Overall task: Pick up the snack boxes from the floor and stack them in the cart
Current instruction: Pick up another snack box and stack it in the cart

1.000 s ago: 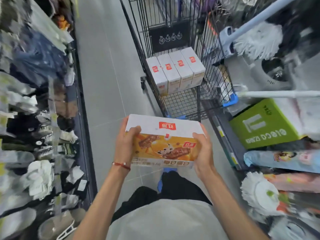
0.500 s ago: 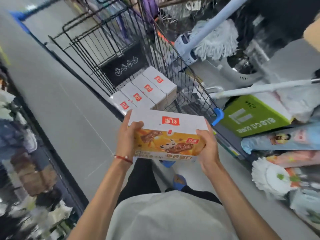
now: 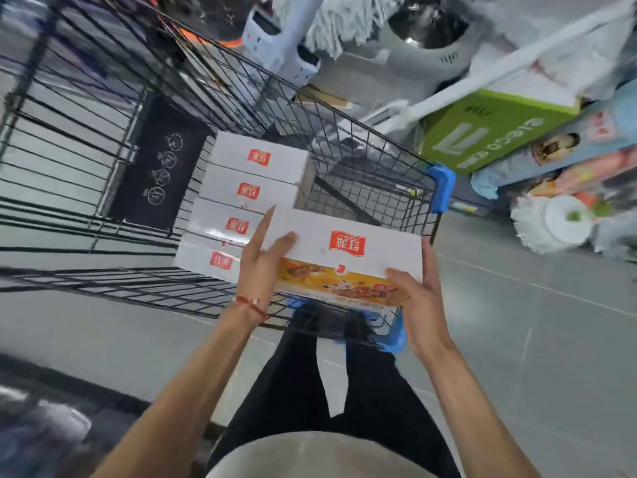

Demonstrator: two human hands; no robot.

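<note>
both hands are gripping the snack box (image 3: 348, 250) by its short ends, left hand (image 3: 262, 267) and right hand (image 3: 420, 298), so its long axis is running hand to hand. it is hovering over the cart (image 3: 362, 181) at the near right corner. the row of four boxes (image 3: 248, 191) is lying just ahead-left, nearer the left hand.
</note>
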